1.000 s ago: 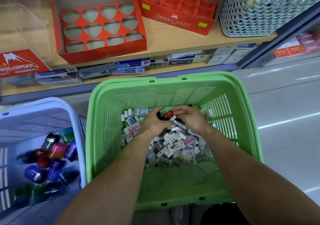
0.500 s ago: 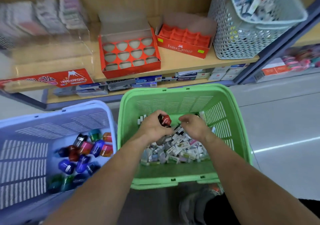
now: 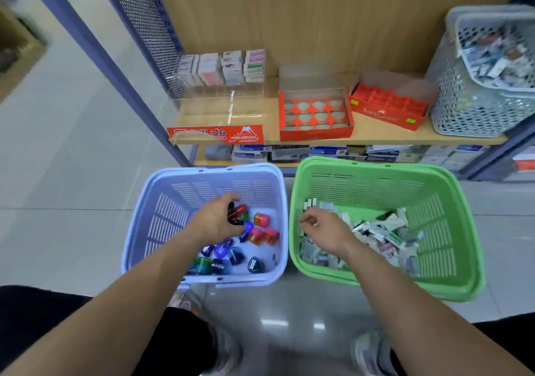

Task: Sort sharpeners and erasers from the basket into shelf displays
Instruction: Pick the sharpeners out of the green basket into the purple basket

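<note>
While the left hand (image 3: 215, 222) hangs over the lavender basket (image 3: 202, 170) with its fingers curled round a small clutch of dark red sharpeners (image 3: 237, 213), the step in hand looks like separating: sharpeners go to this basket, apart from the erasers (image 3: 379, 231) heaped in the green basket (image 3: 376, 164) just beside it. The right hand (image 3: 324, 232) hovers low over that heap with its fingers loosely bent; whether it pinches something small I cannot tell. The next move probably calls for a plain release, letting the held pieces drop among the loose sharpeners (image 3: 231, 255) on the basket floor, or else a lift to the red card tray (image 3: 315, 132) on the shelf (image 3: 376, 135), whose rounded cut-outs all stand empty and seem shaped for such bodies. The sharpeners are glossy, part-translucent plastic, stubby and rounded, in blue, green, pink and orange; smooth as they are, several in one grip could slip. The erasers are small rectangular blocks in pale printed wrappers, lying jumbled at all angles. Both baskets are moulded plastic with slotted walls. A clear acrylic eraser display (image 3: 215, 134) with a red front label stands left of the tray, partly stocked at the back.
</note>
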The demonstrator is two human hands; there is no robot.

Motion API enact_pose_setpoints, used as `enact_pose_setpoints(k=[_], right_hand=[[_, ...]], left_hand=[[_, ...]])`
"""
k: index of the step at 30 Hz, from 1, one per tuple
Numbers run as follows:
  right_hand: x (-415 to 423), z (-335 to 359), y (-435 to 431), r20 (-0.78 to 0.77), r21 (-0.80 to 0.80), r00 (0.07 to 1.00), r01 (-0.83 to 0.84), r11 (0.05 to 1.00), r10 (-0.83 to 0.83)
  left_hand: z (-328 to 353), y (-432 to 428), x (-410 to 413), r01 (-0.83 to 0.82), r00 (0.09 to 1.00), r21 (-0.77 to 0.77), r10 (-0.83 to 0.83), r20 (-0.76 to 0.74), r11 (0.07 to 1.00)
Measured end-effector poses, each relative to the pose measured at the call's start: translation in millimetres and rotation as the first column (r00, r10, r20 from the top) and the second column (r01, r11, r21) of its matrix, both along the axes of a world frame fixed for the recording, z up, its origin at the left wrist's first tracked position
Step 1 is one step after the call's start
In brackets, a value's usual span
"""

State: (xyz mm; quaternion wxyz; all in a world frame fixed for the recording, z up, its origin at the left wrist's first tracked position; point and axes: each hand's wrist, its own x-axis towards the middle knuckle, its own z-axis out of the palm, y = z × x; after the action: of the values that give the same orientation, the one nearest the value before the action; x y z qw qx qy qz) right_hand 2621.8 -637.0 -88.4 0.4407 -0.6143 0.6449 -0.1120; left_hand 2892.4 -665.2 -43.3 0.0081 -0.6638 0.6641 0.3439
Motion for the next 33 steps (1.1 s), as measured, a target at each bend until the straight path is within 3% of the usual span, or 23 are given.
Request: enact_pose_setpoints(k=[5,12,15,17,20,23,28,33], right_hand=[[0.2,-10.8,9.8,-0.026,0.083,0.992,-0.122,0.989,0.125],[-95.5,-32.7,-13.3,-0.196,0.093,0.974,0.139,0.986,-0.118],[-157.2,-60.0,-23.2,-0.367,0.153,0.919,0.212,0.965,-0.144],[-185.0,-79.7,-29.1,-0.395,0.197,0.906,0.246,0.949,-0.153],[-199.7,-104.7,-36.9,-0.312,0.246,0.937,0.240,0.939,-0.158],[-199.7,-130.7,-31.1,-0.396,0.311,0.918,0.167,0.936,-0.032],[-190.4,-145.3,-23.8,-0.558,0.187,0.830,0.105,0.977,0.018],[-193.0,-151.3,-37.4,-0.570,0.018,0.810,0.177,0.984,-0.135]], left_hand=[[-12.6,1.6,5.9,0.029,0.997,0.053,-0.032,0.075,0.998],[6.3,-35.7,-115.4,0.237,0.951,-0.130,-0.258,-0.172,0.963],[-21.7,-42.3,-180.5,0.401,0.893,-0.060,-0.404,-0.197,0.914],[-56.8,-43.4,-212.4,0.461,0.874,0.011,-0.452,-0.177,0.888],[-109.4,-47.8,-246.2,0.426,0.900,0.142,-0.402,-0.168,0.894],[-152.4,-57.0,-273.9,0.354,0.934,0.192,-0.337,-0.119,0.915],[-201.6,-69.5,-308.3,0.317,0.939,0.300,-0.254,-0.231,0.900],[-223.1,-74.7,-307.4,0.306,0.933,0.428,-0.177,-0.314,0.851]])
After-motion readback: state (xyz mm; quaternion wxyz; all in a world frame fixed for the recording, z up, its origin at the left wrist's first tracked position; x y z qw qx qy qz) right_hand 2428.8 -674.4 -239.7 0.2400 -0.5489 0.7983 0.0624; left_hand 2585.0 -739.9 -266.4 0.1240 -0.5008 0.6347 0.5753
